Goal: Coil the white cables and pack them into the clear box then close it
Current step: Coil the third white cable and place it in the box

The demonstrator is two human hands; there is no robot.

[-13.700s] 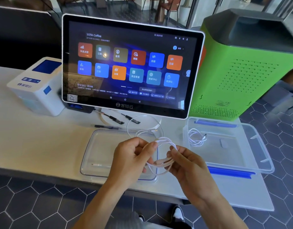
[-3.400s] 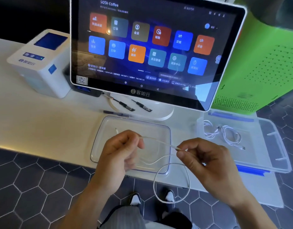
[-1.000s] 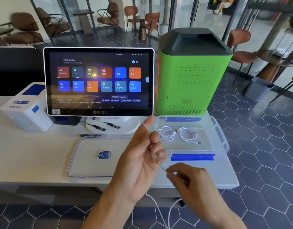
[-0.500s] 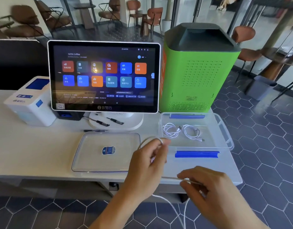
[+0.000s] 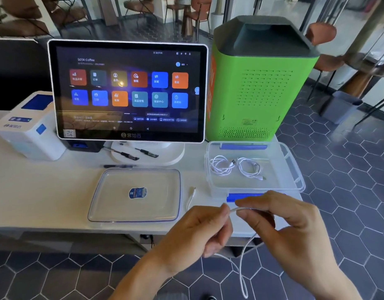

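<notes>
Our left hand and right hand each pinch the thin white cable, its short stretch between them running left-right above the surface edge. Its slack hangs in a loop below, one plug end lying beside the clear lid. Rightward, the clear box holds two coiled white cables.

There are three white cables: two coiled cables lie inside the one clear box, and one loose cable is held by the two hands, the left hand and the right hand. One clear lid lies on the desk. There are three pens: two on the screen's base, one just before it. One touchscreen, one white printer and one green machine stand on the desk.
</notes>
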